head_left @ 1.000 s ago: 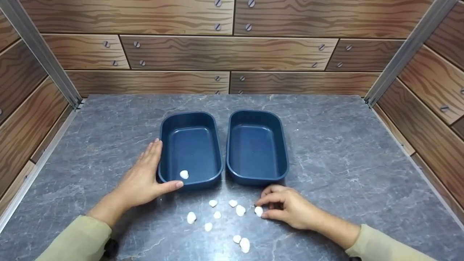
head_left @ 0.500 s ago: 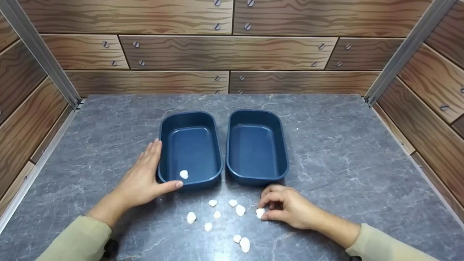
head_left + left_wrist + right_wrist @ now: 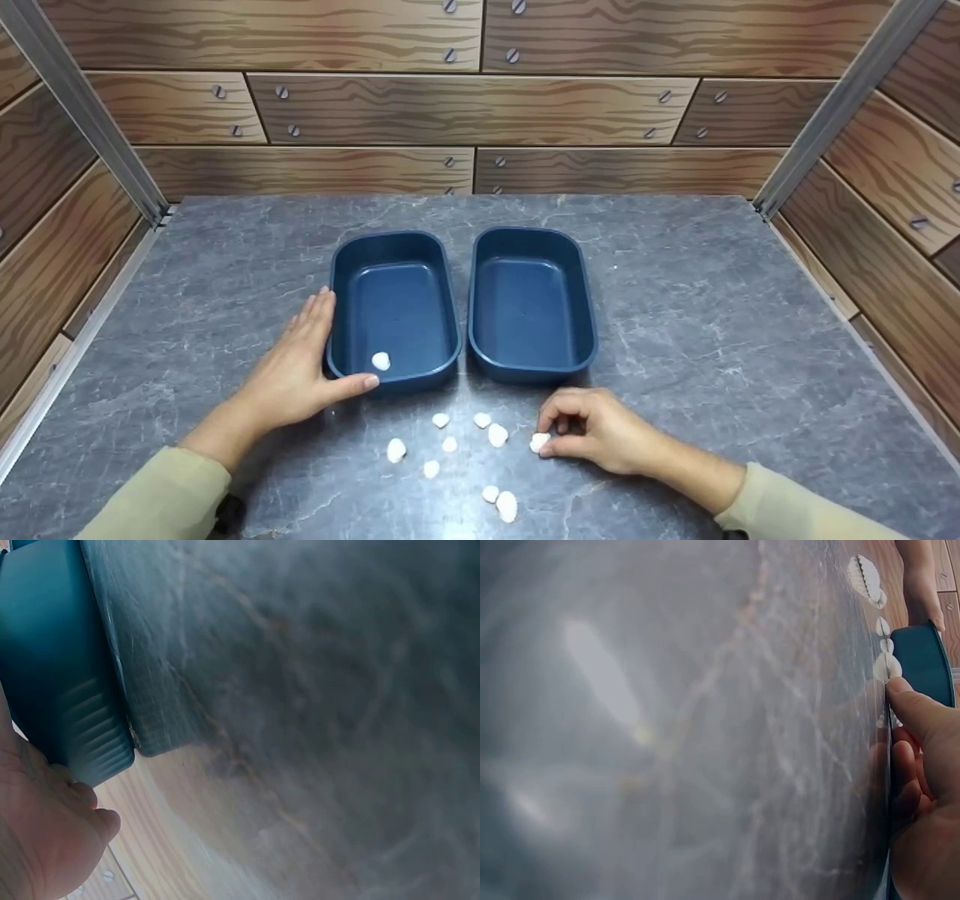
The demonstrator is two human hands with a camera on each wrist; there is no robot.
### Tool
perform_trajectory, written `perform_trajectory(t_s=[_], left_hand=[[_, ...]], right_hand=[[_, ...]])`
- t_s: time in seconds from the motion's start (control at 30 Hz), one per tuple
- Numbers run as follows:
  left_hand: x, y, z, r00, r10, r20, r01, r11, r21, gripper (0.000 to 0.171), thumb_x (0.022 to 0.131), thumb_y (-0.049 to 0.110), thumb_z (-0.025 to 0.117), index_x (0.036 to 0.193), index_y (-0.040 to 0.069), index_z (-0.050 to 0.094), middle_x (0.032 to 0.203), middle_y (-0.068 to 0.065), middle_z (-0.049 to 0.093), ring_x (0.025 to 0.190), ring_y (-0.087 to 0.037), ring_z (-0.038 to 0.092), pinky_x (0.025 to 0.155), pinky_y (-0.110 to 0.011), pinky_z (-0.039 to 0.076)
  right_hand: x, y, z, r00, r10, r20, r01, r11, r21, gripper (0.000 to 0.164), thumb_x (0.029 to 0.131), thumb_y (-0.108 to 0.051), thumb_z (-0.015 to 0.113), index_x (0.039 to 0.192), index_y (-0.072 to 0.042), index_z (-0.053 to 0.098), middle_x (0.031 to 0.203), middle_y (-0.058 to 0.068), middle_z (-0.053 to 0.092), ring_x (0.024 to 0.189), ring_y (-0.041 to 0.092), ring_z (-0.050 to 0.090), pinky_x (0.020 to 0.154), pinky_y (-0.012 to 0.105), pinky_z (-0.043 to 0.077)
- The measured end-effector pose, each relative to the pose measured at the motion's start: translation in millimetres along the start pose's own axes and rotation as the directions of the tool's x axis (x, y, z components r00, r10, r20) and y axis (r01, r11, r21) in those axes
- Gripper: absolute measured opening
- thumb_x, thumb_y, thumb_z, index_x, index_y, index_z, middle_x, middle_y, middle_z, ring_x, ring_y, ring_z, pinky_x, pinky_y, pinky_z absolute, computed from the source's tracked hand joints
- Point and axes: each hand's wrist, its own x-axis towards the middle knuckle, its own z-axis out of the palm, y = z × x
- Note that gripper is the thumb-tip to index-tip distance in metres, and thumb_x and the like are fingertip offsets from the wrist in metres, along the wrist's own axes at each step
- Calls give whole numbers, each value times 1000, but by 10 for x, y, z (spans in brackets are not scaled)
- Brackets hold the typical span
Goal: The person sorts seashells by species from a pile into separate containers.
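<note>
The right hand [image 3: 600,431] pinched a small, white, rounded shell [image 3: 539,442] just in front of a dark-blue, rounded-rectangular plastic tub [image 3: 523,322]. The left hand [image 3: 294,375], fingers straight, touched the matching tub [image 3: 401,311] left of it. A shallow fingertip grip could have let the curved shell slip.

Pale sage-green left sleeve [image 3: 154,495] at eight o'clock, plain and lightly creased; matching right sleeve [image 3: 799,501] at four. A black, blurry wrist piece [image 3: 229,514] shows beside the former, a dark sliver [image 3: 735,535] under the latter.
</note>
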Motion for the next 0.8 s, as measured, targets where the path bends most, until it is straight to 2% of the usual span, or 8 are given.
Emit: perform_trajectory(t_s=[0.1,0.3,0.43,0.8], left_hand=[[-3,-5,3,1000,-6,6,6,1000,3,131,86,78,71,170,3,5,177,-15,3,163,-37,4,129,-58,11],[-4,-7,8,1000,-6,8,6,1000,4,132,85,81,68,170,2,5,177,-16,4,163,-38,4,129,-59,11],[2,-12,11,1000,-8,11,8,1000,6,133,84,82,68,170,3,4,177,-16,4,163,-38,3,129,-58,11],[1,-15,10,1000,-7,12,7,1000,6,132,85,81,68,170,2,4,177,-15,2,163,-38,3,129,-58,10]], right_hand=[[-9,-6,-1,1000,22,2,-22,1000,10,16,88,-23,89,97,-18,76,87,0,70,75,18,64,65,26,56],[-1,-43,1,999,47,1,-47,999,27,16,88,-21,89,97,-20,76,82,-6,68,74,5,60,61,23,54],[2,-53,-5,998,67,12,-67,997,32,16,89,-21,88,98,-20,76,82,-7,66,74,3,58,61,22,53],[-3,-41,-16,998,53,46,-53,999,-7,18,94,-18,83,112,-20,79,94,-9,72,82,5,63,70,25,58]])
